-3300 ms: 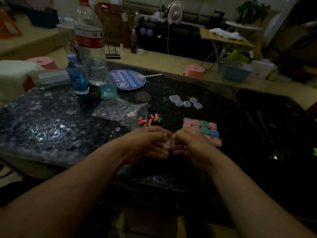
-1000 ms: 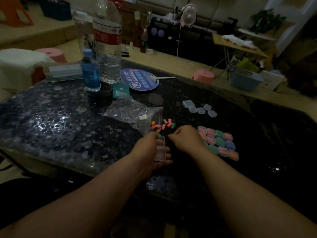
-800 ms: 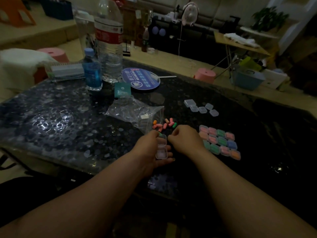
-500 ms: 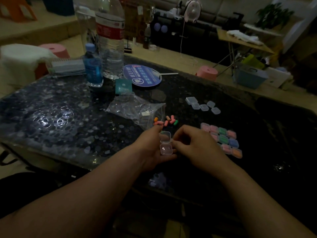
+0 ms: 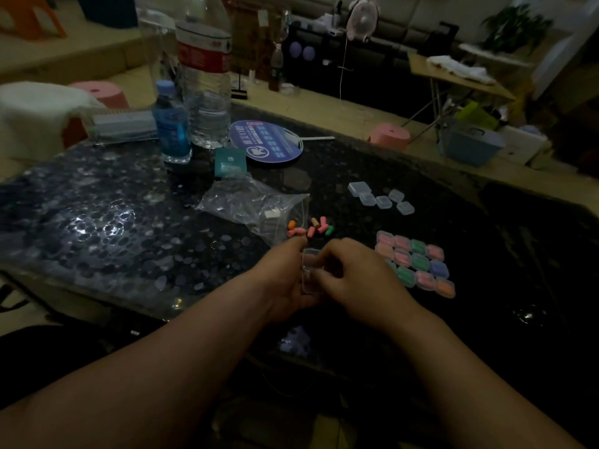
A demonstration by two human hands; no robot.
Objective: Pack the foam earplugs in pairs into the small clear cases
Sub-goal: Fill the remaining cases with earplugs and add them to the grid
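My left hand (image 5: 285, 283) holds a small clear case (image 5: 309, 268) with its lid swung open, just above the dark table. My right hand (image 5: 353, 280) has its curled fingertips at the case's lower half; what they pinch is hidden. Several loose foam earplugs (image 5: 311, 229), pink, orange and green, lie just beyond my hands. Several filled cases (image 5: 416, 265) with coloured earplugs sit in rows to the right. Several empty clear cases (image 5: 382, 197) lie farther back.
A crumpled clear plastic bag (image 5: 256, 207) lies left of the earplugs. Behind it are a teal card (image 5: 230, 162), a round blue fan (image 5: 265, 142), a small blue bottle (image 5: 171, 124) and a large water bottle (image 5: 205, 76). The table's near edge (image 5: 129, 299) runs below my left forearm.
Earlier both hands worked a closed case; the left then held it open while the right reached to the loose earplugs. Now the right hand has come back onto the open case.
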